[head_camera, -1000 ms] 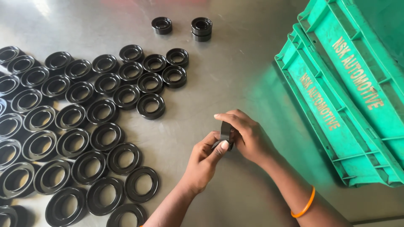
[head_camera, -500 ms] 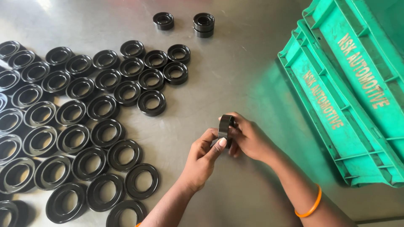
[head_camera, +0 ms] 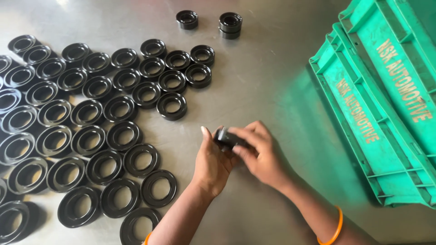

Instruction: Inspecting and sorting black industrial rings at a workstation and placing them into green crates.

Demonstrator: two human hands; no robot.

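Shiny metal table (head_camera: 272, 90) seen from above. Small black ring (head_camera: 225, 137) pinched between left hand (head_camera: 213, 161) and right hand (head_camera: 260, 156), just above table centre; since a second ago ring turned from edge-on to lying flatter, hands shifted slightly. Flat black rings (head_camera: 91, 113) laid in rows at 9 o'clock. Green crates (head_camera: 377, 104) tipped on side at 3 o'clock, contents not seen. Small ring stack (head_camera: 230, 24) at 12 o'clock

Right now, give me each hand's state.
Left hand: closed on the black ring.
Right hand: closed on the same ring.
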